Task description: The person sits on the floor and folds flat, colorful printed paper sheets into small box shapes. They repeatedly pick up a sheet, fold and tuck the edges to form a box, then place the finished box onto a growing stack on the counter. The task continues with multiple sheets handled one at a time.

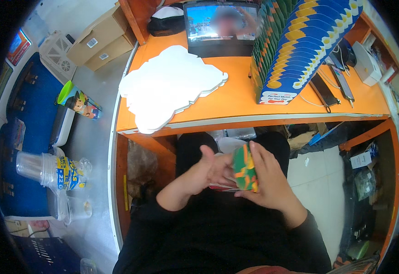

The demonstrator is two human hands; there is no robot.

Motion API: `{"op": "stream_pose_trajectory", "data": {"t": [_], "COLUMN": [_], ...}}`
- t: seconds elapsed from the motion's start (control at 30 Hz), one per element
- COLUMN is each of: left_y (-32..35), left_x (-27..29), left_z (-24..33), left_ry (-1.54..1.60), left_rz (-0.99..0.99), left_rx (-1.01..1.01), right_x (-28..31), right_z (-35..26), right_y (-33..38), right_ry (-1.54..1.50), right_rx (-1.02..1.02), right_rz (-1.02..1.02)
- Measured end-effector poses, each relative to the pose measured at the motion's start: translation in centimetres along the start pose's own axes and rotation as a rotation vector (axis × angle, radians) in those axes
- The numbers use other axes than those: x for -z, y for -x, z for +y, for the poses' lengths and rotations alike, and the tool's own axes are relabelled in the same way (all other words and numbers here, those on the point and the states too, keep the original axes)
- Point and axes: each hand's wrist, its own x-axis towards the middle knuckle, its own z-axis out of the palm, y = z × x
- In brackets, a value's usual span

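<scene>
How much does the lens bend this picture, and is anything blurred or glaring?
Head view: strong fisheye, the orange table edge bows and black corners ring the frame; the tablet screen has a blurred patch; the green folded carton between the hands looks slightly soft; no harsh glare.

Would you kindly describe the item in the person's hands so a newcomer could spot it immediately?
Start at the orange table; just below its front edge, over the lap, the right hand holds a small folded carton. It is green with orange markings, unlike the white flat sheets and blue-yellow stack above.
</scene>
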Motion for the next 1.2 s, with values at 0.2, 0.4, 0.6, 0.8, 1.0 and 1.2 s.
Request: {"op": "stream_pose_trajectory", "data": {"t": [0.2,0.4,0.6,0.8,1.0,1.2], "left_y": [0.5,-2.8,-3.8,-3.8,-4.9,-9.1], "left_x": [-2.4,-2.5,-2.8,-2.6,-2.1,-1.0], "left_z": [3.8,-0.8,-1.5,0.3,3.8,0.9], "left_ry": [-0.661,-0.472,-0.241,-0.203,0.297,0.29], "left_rz": [0.758,0.305,0.377,0.298,0.131,-0.285], "left_rx": [-0.933,-0.411,-0.398,-0.444,-0.149,0.159], "right_x": [1.3,-2.1,-2.6,0.1,11.1,18.4], "right_z": [1.5,2.7,2.7,5.8,2.4,-1.4], "right_y": [2.3,1.8,1.7,-1.0,-1.5,-1.6], "right_ry": [-0.974,-1.091,-1.076,-1.363,-0.655,-0.371], "right_rx": [-0.327,-0.196,-0.195,-0.348,0.351,0.288], "right_rz": [0.209,0.233,0.2,0.609,0.419,-0.034]}}
